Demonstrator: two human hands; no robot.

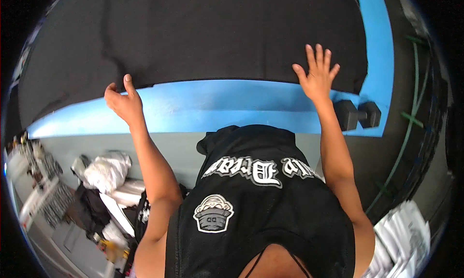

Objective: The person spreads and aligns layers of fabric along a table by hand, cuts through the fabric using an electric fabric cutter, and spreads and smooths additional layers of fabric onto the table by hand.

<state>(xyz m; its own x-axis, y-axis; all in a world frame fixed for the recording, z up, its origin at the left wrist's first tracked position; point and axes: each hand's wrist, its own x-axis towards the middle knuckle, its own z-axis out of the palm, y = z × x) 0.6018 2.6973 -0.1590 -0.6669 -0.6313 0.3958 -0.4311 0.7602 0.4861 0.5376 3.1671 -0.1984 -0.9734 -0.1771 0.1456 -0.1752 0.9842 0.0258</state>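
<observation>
A black cloth lies spread over a light blue board, its near edge running along the board's front strip. My left hand is at that edge on the left, thumb stretched out and other fingers bent, with nothing visible in it; whether it touches the cloth is unclear. My right hand has its fingers spread over the cloth near its right corner. Beside my right wrist, a dark hexagonal dumbbell rests on the board's corner.
At lower left, white bagged items, dark cloths and mixed objects are piled below the board. More white packages are stacked at lower right. A dark surface marked with green tape runs along the right side.
</observation>
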